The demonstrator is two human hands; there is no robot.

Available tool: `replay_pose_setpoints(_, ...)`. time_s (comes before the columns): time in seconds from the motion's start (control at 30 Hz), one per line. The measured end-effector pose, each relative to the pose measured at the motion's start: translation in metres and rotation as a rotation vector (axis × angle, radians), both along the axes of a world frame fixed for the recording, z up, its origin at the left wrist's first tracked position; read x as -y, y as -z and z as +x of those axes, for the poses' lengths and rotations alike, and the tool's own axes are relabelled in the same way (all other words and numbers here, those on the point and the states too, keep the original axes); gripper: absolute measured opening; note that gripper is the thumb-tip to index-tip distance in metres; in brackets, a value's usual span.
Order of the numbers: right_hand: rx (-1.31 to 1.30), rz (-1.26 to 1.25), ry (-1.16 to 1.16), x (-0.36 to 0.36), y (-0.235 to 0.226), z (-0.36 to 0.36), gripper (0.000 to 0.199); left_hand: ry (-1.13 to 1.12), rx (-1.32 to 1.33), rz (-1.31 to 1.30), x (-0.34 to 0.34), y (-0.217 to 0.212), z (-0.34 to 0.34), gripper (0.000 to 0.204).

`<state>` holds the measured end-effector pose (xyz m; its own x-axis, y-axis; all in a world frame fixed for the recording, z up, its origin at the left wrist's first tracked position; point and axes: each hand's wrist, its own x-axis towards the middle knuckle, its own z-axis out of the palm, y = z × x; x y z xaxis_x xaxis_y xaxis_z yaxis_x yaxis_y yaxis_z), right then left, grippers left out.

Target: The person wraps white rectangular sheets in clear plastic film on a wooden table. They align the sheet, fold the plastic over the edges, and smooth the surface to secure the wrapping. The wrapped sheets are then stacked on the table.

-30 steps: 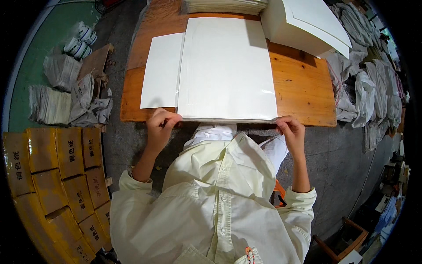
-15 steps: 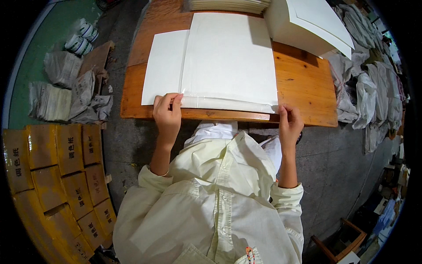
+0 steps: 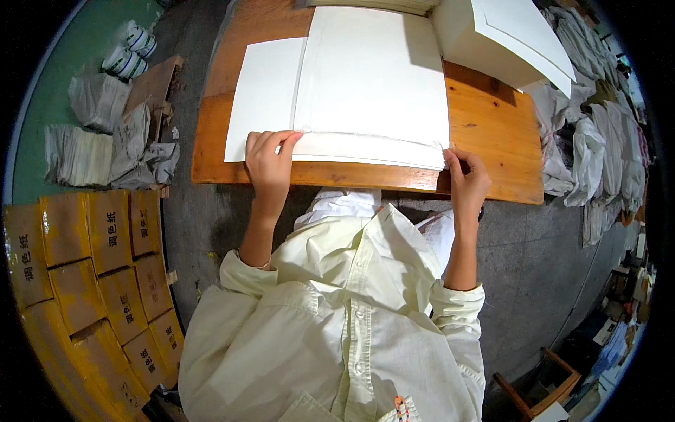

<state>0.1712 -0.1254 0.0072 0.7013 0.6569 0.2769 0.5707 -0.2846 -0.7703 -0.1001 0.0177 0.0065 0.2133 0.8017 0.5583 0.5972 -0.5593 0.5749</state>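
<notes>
A white paper stack or packet (image 3: 373, 70) lies on the orange-brown wooden table in front of me. Along its near end runs a thin, clear strip that looks like plastic film (image 3: 365, 138), creased and faintly shiny. My left hand (image 3: 268, 163) pinches the film's left corner between thumb and fingers, over a second white sheet (image 3: 264, 81) that sticks out on the left. At the right corner, my right hand (image 3: 469, 177) is closed in a pinch on the film too. Both forearms reach up from below.
A tall pile of white sheets (image 3: 485, 42) stands at the table's back right, and another paper stack (image 3: 373, 5) at the back. Taped cartons (image 3: 91, 281) fill the lower left. Wrapped bundles (image 3: 88, 155) lie on the left; pale bags (image 3: 598, 148) on the right. A wooden frame (image 3: 538, 387) sits lower right.
The film's edge has shifted away from me over the paper, and both hands have moved slightly farther with it. The whole view has shifted a little.
</notes>
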Motion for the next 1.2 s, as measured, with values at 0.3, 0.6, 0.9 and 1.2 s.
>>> replay_pose_setpoints(0.3,-0.034,-0.128,0.010,-0.005,-0.008,0.009,0.020,0.032,-0.090,0.023,-0.009,0.001,-0.002,0.011)
replay_pose_setpoints(0.6,-0.081,-0.114,-0.009,-0.011,-0.003,0.012,0.020,-0.070,-0.390,0.098,-0.010,-0.001,-0.002,0.018)
replay_pose_setpoints(0.9,0.205,0.032,0.101,-0.019,0.002,-0.004,0.018,0.186,-0.543,0.338,-0.015,-0.008,-0.003,0.012)
replay_pose_setpoints(1.2,0.168,0.001,-0.024,-0.011,0.000,-0.004,0.012,0.643,-0.612,0.373,-0.026,-0.030,-0.004,0.027)
